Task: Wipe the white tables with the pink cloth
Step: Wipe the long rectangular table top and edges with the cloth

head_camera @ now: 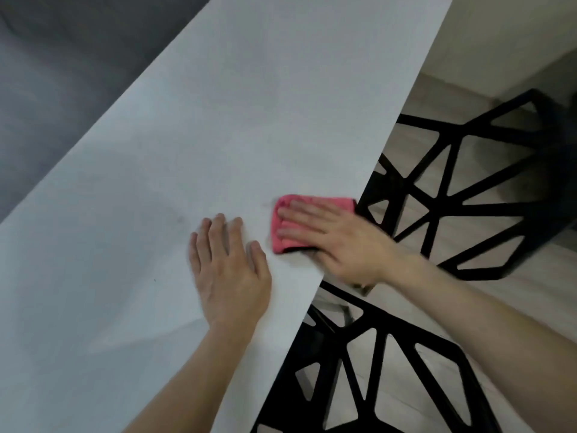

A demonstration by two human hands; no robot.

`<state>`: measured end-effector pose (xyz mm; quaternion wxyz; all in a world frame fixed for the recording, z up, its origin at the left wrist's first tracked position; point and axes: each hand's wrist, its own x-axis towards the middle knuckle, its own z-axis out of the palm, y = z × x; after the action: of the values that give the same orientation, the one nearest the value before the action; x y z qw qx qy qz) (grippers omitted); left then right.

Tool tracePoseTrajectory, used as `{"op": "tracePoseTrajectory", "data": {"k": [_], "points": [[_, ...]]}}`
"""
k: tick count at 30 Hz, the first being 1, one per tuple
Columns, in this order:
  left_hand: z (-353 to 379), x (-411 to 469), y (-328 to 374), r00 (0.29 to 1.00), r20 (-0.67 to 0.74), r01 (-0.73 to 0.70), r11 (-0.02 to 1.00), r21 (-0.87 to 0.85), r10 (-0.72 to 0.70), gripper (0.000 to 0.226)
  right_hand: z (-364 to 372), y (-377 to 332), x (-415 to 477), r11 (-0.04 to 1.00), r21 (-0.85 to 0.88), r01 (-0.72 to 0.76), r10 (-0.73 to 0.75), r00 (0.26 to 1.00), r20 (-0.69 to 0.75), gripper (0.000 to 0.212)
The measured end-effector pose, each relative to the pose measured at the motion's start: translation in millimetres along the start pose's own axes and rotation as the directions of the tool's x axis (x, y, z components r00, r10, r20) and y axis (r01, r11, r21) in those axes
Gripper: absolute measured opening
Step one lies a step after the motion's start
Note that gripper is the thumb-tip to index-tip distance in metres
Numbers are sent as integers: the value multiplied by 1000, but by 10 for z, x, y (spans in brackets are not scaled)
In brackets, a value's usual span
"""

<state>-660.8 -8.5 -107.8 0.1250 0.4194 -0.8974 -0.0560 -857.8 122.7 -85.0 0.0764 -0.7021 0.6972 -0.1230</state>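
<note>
Your right hand (pixel 337 242) flat, fingers spread, pressing cloth (pixel 288 226) at table (pixel 218 120) edge; left hand (pixel 229 270) beside it, flat, spread.

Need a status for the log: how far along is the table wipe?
Done: cannot tell; no wiped area stands out on the white table. In hand: the right hand presses the folded pink cloth flat near the table's right edge, while the left hand rests flat beside it. Left: a faint dark smudge sits left of the left hand, and the far stretch of table is away from the cloth.
</note>
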Motion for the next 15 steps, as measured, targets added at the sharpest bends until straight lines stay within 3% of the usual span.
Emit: {"op": "tracePoseTrajectory", "data": {"k": [2, 4, 7, 8, 10, 12, 15], "points": [[8, 4, 11, 1000, 5, 13, 1000, 10, -13, 52, -180, 523, 131, 983, -2, -181, 181, 983, -16, 53], [5, 10, 20, 1000, 3, 14, 1000, 9, -14, 52, -297, 864, 281, 886, 23, -464, 464, 883, -67, 56], [-15, 5, 24, 1000, -2, 19, 1000, -5, -19, 51, -142, 706, 469, 753, 16, -658, 649, 739, -177, 56], [-19, 10, 28, 1000, -4, 14, 1000, -12, -14, 51, -62, 528, 478, 752, 5, -659, 645, 735, -208, 56], [-22, 21, 32, 1000, -1, 11, 1000, -19, -11, 51, 80, 139, 389, 845, -21, -535, 519, 828, -213, 55], [-25, 25, 35, 1000, 10, 15, 1000, -17, -15, 51, 179, -155, 192, 938, -35, -344, 337, 932, -135, 55], [-23, 33, 21, 1000, 23, 8, 999, -38, -7, 51, 143, -180, -85, 981, -9, -192, 191, 981, -26, 56]]}}
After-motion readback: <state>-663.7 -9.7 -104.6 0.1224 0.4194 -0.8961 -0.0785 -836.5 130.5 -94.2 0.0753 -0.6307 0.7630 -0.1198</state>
